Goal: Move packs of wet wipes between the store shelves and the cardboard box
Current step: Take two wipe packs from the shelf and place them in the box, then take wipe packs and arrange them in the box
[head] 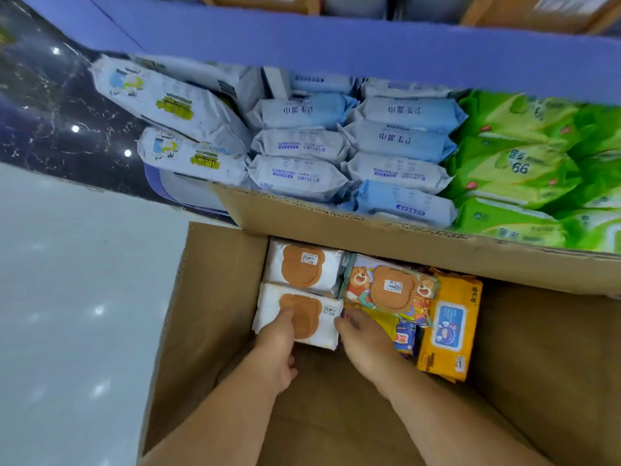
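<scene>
Both my hands reach down into an open cardboard box (pixel 201 314) on the floor. A white wipes pack with a brown bear-shaped lid (pixel 312 314) lies at the box's left, and my left hand (pixel 277 348) grips its near left edge, thumb on top. My right hand (pixel 363 338) holds the pack's right end, fingers curled at the edge. Behind it lies a second white bear-lid pack (pixel 302 267). To the right are a cartoon-bear pack (pixel 389 290) and a yellow pack (pixel 450 324).
The store shelf (pixel 336 45) beyond the box holds white packs (pixel 161 102), pale blue packs (pixel 403 139) and green packs (pixel 524 169). A box flap (pixel 386 237) stands between shelf and box. A glossy white floor (pixel 77 280) lies left. The box's near and right parts show bare cardboard.
</scene>
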